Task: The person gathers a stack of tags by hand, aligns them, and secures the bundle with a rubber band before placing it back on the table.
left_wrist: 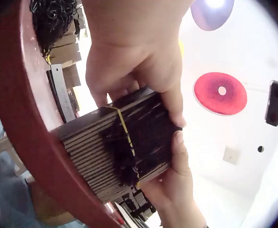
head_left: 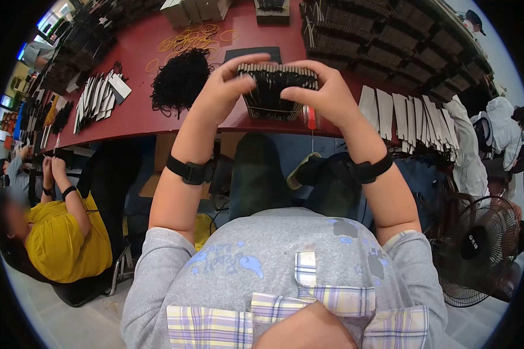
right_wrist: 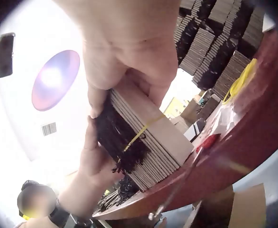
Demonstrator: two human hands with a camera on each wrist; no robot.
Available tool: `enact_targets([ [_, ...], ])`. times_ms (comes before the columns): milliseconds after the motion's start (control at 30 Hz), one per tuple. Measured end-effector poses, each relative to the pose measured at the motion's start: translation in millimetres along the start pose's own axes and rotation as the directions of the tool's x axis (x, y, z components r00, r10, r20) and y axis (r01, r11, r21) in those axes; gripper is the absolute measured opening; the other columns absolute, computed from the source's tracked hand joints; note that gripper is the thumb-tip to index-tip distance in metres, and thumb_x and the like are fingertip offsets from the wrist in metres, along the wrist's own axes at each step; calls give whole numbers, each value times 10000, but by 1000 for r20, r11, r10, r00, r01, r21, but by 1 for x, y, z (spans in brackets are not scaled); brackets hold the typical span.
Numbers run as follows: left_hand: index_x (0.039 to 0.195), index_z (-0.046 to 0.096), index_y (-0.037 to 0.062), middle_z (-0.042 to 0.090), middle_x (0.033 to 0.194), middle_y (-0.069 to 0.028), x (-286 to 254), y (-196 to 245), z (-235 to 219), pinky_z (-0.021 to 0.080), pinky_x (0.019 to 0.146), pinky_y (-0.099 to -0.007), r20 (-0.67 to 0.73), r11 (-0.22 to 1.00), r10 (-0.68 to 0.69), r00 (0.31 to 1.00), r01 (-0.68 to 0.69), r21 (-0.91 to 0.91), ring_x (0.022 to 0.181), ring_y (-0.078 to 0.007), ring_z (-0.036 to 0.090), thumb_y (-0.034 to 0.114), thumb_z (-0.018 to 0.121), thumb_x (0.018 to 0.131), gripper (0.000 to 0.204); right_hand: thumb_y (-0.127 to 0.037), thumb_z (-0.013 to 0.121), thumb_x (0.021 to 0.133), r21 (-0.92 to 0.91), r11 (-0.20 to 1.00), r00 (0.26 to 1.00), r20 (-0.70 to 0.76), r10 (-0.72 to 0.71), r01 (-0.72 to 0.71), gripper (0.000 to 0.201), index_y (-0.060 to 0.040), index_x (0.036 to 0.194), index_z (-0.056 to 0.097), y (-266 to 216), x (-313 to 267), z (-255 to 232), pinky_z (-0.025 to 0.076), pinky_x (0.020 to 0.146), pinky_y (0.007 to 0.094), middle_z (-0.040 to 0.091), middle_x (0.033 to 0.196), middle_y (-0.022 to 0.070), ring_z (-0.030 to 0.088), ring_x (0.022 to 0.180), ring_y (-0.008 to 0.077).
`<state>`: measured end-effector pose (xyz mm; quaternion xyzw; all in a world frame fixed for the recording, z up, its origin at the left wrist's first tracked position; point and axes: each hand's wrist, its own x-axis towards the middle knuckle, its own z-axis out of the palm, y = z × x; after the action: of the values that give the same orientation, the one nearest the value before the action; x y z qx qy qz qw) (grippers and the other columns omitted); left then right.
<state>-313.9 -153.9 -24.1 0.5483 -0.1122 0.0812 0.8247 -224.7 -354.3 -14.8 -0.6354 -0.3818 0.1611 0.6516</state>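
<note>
Both hands grip a bundle of stacked cards (head_left: 273, 96) with black cords along one face, at the table's near edge. My left hand (head_left: 226, 87) holds its left end and my right hand (head_left: 330, 96) its right end, thumbs over the corded face. In the left wrist view, a yellow rubber band (left_wrist: 126, 135) crosses the cords and card edges. From the right wrist view, the bundle's pale outer card (right_wrist: 162, 135) shows, with the band around it. A red-handled tool (head_left: 311, 120) with a thin metal shaft lies beside the bundle, at the table edge.
A heap of black cords (head_left: 180, 81) lies to the left, with loose yellow rubber bands (head_left: 189, 39) behind it. White strips (head_left: 99, 99) are spread at the left, more strips (head_left: 407, 116) at the right. Stacked bundles (head_left: 384, 41) fill the back right. A person in yellow (head_left: 70, 244) sits left.
</note>
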Motion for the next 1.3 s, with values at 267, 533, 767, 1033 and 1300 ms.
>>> enact_targets([
  [267, 1190, 602, -24, 664, 1067, -132, 15, 13, 1, 499, 858, -310, -156, 965, -247, 956, 228, -126, 976, -195, 642, 89, 516, 876, 345, -116, 537, 911, 441, 863, 968, 152, 199, -246, 398, 11, 1287, 505, -11, 14, -4, 480, 937, 318, 603, 1186, 153, 597, 1081, 189],
  [533, 1210, 578, -30, 660, 1096, -152, 8, 8, 3, 493, 896, -324, -162, 994, -106, 981, 105, -10, 1014, -204, 637, 154, 546, 929, 337, -158, 521, 959, 309, 939, 977, 190, 97, -153, 384, 5, 1307, 513, -8, 12, -6, 471, 940, 293, 617, 1182, 100, 596, 1077, 149],
  [767, 1232, 566, -39, 638, 1147, -132, -7, -9, -16, 467, 929, -310, -34, 994, 39, 999, -43, -104, 1036, -179, 612, 115, 623, 899, 372, -195, 549, 967, 203, 971, 990, 85, 110, -125, 386, 4, 1297, 520, 2, 12, -7, 468, 930, 276, 620, 1177, 88, 586, 1080, 136],
  [1033, 1183, 614, -24, 676, 1032, -76, -12, 11, -14, 505, 793, -243, -83, 930, 71, 994, -35, 367, 904, -112, 623, -15, 726, 778, 420, -99, 791, 773, 104, 995, 998, 57, -11, 6, 460, 27, 1170, 594, 6, -7, -3, 496, 856, 267, 659, 1065, 94, 610, 985, 135],
  [1300, 1178, 618, -19, 679, 1028, -77, -13, 0, -11, 515, 782, -260, -95, 970, 48, 994, -24, 243, 890, -111, 628, -41, 744, 752, 445, -79, 818, 731, 64, 998, 996, 92, 3, -8, 437, -2, 1112, 619, 22, -10, -6, 502, 845, 287, 665, 1055, 52, 621, 956, 131],
])
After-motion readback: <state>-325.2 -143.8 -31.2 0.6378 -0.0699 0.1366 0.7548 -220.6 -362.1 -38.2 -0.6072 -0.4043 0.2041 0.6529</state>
